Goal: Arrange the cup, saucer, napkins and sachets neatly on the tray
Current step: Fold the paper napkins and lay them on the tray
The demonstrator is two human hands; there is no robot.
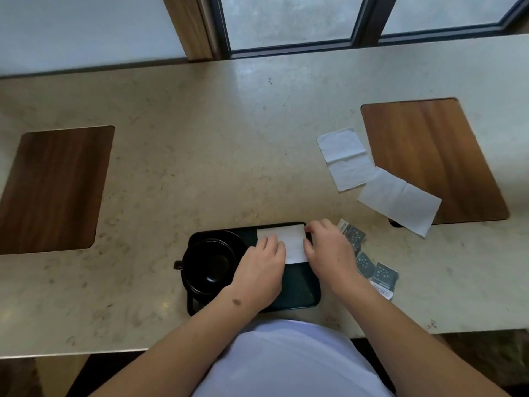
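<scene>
A black tray [297, 290] lies at the counter's near edge. On its left side a black cup [209, 266] stands on a black saucer [229, 239]. A folded white napkin [286, 239] lies on the tray's far right part. My left hand [262, 270] rests on the napkin's left edge and my right hand [329, 250] touches its right edge, fingers laid over it. Several dark sachets [375, 270] lie on the counter just right of the tray, partly hidden by my right hand. Two more unfolded napkins [345, 157] [400, 200] lie further right.
The beige stone counter [229, 138] holds two inlaid wooden panels, one at the left [54, 190] and one at the right [429, 156]. The nearer loose napkin overlaps the right panel. A window frame runs along the back.
</scene>
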